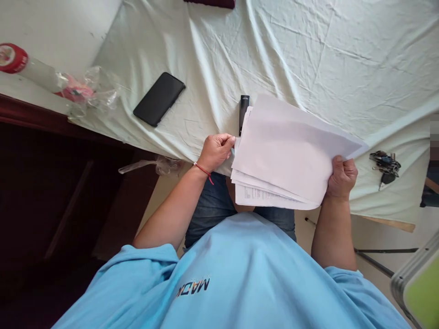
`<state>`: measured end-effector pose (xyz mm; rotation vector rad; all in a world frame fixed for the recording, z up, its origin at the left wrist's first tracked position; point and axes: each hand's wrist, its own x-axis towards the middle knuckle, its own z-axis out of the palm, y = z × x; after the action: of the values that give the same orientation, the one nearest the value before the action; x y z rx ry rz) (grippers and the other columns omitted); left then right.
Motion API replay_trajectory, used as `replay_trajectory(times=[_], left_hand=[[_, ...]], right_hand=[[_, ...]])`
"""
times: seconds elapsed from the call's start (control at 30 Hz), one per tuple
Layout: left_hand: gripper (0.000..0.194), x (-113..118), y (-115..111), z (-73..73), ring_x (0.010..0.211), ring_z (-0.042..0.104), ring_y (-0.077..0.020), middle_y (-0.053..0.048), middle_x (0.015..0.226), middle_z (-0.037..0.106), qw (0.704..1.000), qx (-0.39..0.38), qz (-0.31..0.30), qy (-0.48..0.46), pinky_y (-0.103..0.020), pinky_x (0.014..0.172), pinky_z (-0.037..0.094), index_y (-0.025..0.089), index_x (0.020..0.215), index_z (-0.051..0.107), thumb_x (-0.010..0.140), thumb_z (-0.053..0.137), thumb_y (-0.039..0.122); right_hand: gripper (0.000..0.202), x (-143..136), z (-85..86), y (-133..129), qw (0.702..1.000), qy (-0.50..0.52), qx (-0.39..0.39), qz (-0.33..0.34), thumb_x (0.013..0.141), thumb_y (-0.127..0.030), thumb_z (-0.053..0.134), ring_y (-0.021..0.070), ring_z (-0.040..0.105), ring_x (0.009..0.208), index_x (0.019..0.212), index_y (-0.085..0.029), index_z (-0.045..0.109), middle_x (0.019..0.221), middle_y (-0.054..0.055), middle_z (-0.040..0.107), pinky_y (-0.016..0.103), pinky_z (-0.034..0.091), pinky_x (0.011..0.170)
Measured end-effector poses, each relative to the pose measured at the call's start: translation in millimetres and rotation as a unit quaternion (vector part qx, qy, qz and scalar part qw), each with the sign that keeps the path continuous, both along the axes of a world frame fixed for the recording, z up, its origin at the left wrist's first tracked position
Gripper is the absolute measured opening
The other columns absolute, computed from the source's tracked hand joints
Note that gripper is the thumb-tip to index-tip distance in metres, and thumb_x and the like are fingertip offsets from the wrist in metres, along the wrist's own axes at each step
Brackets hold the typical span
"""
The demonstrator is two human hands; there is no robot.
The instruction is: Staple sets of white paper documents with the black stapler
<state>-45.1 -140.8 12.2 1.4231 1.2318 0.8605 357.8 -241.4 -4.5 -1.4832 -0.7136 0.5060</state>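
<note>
A loose stack of white paper sheets [284,151] is held over the table's near edge, the sheets fanned unevenly. Its top sheet looks blank, while printed lines show on a lower one. My right hand [341,177] grips the stack at its right side, thumb on top. At the left edge, my left hand [217,150] pinches the corner of a sheet between thumb and fingers. Just beyond that hand lies a small dark oblong device [244,112], partly covered by the papers.
On the pale tablecloth [212,55] lie a black phone [159,99] to the left and a bunch of keys [386,167] to the right. A clear bottle with a red cap [37,68] and crumpled plastic [96,91] are at far left. A green-topped folding piece [421,288] stands at lower right.
</note>
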Motion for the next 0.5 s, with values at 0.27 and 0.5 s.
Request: replay_trajectory(times=[0.27, 0.5], left_hand=[[0.059, -1.9, -3.2, 4.9, 0.051, 0.042, -0.0103, 0.005, 0.053, 0.055, 1.0, -0.004, -0.031, 0.005, -0.029, 0.054, 0.031, 0.022, 0.073, 0.068, 0.097, 0.083, 0.074], [0.066, 3.2, 4.0, 1.3, 0.051, 0.048, -0.0118, 0.004, 0.055, 0.057, 1.0, -0.021, -0.008, 0.015, -0.029, 0.053, 0.032, 0.022, 0.075, 0.072, 0.092, 0.083, 0.085]], right_hand=[[0.05, 1.9, 3.5, -1.1, 0.999, 0.018, -0.009, 0.028, 0.077, -0.071, 0.102, 0.031, 0.077, 0.115, 0.09, -0.028, 0.078, 0.099, 0.01, 0.085, 0.051, 0.066, 0.112], [0.056, 15.8, 15.1, -7.5, 0.989, 0.024, -0.104, 0.097, 0.069, -0.073, 0.106, 0.0283, 0.073, 0.095, 0.086, -0.027, 0.081, 0.089, 0.009, 0.084, 0.046, 0.065, 0.089]])
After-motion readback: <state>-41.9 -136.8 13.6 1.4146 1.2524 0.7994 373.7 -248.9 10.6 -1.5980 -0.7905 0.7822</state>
